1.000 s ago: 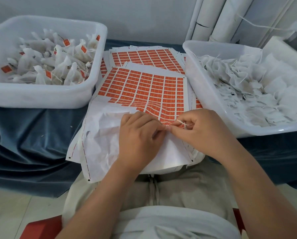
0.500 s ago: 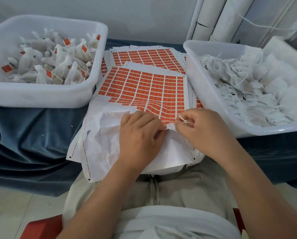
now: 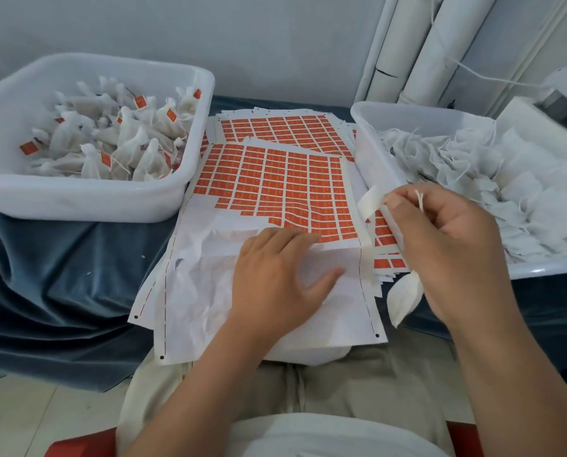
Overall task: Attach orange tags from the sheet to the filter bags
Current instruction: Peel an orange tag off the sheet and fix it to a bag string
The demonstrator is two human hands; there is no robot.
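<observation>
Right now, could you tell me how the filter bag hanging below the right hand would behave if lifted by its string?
Probably very light: the filter bag seems to hang from a thin string pinched by the right hand. Likely floppy, since its thin fabric creases. It may swing freely, as it dangles unsupported.

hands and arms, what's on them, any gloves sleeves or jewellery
Nothing worn. The left hand and right hand are ungloved, no ring visible; the left forearm and right forearm are bare, with no sleeve, watch or bracelet in view.
</observation>
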